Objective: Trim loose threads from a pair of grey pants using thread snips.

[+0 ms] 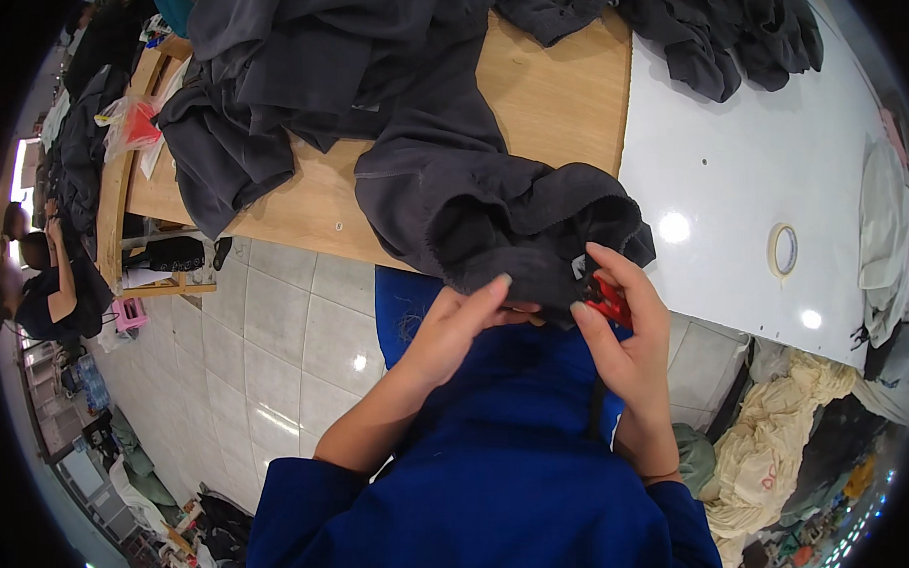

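Observation:
A dark grey garment [401, 191] lies at the near edge of the wooden tabletop, its round ribbed-looking opening turned toward me. My left hand [451, 329] is closed on the near rim of that opening, thumb on top and fingers under the cloth. At the right side of the rim is my right hand [631, 328], its thumb and index finger apart around the edge. Tucked in its palm are red thread snips [607, 299], partly hidden by the fingers. A small pale label [579, 267] shows between the cloth and the right fingertips.
More dark grey garments [326, 58] are heaped on the wooden tabletop [553, 100]. A tape roll [774, 251] lies on the white table [741, 174] at right. Cream cloth [780, 443] is piled below it. Another person [59, 288] is at far left.

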Motion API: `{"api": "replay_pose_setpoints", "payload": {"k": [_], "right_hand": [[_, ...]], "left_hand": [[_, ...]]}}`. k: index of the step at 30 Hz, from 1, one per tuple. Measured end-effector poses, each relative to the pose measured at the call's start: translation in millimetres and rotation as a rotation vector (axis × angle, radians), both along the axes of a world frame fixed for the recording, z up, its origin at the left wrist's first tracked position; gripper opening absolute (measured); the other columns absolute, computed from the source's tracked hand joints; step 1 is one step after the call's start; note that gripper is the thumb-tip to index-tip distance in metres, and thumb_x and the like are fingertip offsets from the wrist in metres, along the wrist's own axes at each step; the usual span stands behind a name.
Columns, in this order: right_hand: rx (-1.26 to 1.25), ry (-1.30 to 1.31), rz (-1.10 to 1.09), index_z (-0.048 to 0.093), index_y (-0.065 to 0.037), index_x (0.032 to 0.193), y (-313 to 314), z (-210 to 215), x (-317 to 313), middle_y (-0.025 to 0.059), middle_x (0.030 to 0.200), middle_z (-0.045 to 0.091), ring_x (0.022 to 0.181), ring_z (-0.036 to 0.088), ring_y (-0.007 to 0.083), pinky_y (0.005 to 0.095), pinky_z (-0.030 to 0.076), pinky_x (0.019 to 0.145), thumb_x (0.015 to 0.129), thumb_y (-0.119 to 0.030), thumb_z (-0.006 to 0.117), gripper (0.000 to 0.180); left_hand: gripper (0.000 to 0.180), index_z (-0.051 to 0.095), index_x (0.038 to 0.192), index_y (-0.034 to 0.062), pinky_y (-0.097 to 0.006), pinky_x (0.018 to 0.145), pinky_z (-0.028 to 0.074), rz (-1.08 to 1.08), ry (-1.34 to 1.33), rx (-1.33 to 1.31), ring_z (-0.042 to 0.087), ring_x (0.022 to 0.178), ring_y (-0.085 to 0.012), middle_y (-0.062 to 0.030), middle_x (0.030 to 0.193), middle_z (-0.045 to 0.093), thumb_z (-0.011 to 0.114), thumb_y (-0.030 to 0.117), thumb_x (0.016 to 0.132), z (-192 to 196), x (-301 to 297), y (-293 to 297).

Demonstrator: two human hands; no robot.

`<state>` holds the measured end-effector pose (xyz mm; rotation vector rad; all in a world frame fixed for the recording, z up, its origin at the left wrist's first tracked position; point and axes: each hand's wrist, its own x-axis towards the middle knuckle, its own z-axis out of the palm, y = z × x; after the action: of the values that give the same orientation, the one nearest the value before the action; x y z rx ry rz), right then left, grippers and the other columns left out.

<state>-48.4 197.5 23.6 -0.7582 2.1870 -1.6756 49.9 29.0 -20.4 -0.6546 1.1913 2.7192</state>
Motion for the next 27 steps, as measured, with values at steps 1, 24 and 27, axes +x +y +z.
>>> {"api": "replay_pose_setpoints", "payload": {"k": [1, 24, 27], "right_hand": [[0.043, -0.012, 0.018, 0.057, -0.002, 0.113, 2.0, -4.8, -1.8, 0.0087, 0.086, 0.058, 0.074, 0.056, 0.0163, 0.023, 0.045, 0.069, 0.074, -0.001, 0.067, 0.04], [0.112, -0.21, -0.155, 0.06, -0.001, 0.111, 29.9, -29.1, -12.0, 0.0018, 0.086, 0.059, 0.073, 0.053, 0.0064, 0.0172, 0.042, 0.066, 0.08, -0.002, 0.064, 0.031], [0.188, -0.307, -0.106, 0.063, -0.004, 0.105, 20.2, -28.9, -3.9, 0.0014, 0.076, 0.061, 0.064, 0.052, 0.0043, 0.0174, 0.041, 0.058, 0.079, -0.004, 0.067, 0.027]], "left_hand": [[0.032, 0.052, 0.119, -0.0013, -0.029, 0.084, 0.049, -0.11, -0.072, -0.055, 0.06, 0.097, -0.0198, -0.0121, 0.108, 0.061, 0.05, 0.016, 0.093, -6.5, 4.3, -6.4], [0.012, 0.06, 0.093, -0.0014, -0.018, 0.065, 0.043, 0.297, -0.056, -0.727, 0.056, 0.072, -0.0069, 0.0017, 0.083, 0.062, 0.055, 0.009, 0.089, -15.9, 10.3, -56.2], [0.019, 0.062, 0.099, -0.0023, -0.019, 0.068, 0.045, 0.405, -0.092, -0.325, 0.059, 0.077, -0.008, -0.0022, 0.09, 0.065, 0.054, 0.012, 0.09, 0.3, 3.4, -52.5]]}}
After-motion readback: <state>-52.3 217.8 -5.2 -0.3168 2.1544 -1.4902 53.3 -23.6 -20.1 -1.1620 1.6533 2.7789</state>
